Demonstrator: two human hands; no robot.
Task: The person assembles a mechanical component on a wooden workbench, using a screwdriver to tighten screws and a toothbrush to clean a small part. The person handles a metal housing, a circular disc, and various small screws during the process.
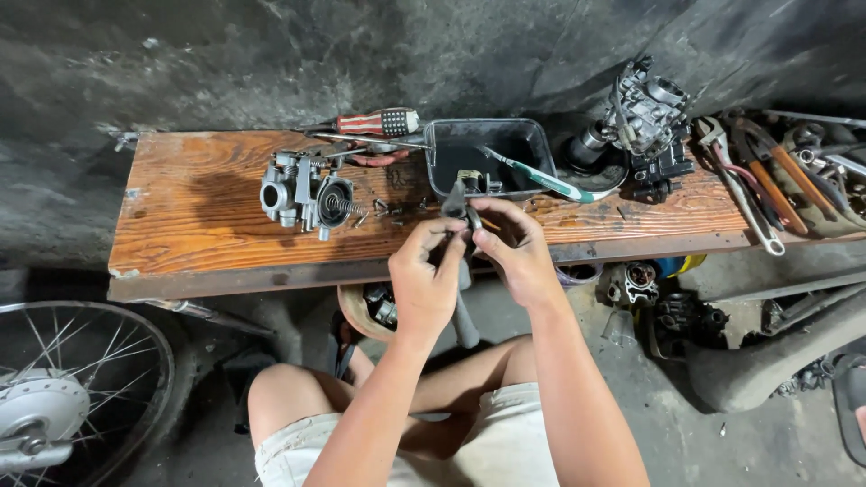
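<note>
Both hands, left hand (424, 280) and right hand (511, 252), grip grey-handled pliers (462, 271) between them; a carburetor (302, 194) lies on the tabletop (198, 225) beyond the left hand.

- Left hand (422, 284) wrapped around grey-handled pliers (462, 271), nose pointing up.
- Right hand (512, 248) pinching a small part at the pliers' tip, too small to identify.
- Behind, on the worn orange wooden bench (198, 216): grey metal carburettor (302, 194), black rectangular plastic tray (487, 158).
- Spoked wheel (72, 388) at lower left.
</note>
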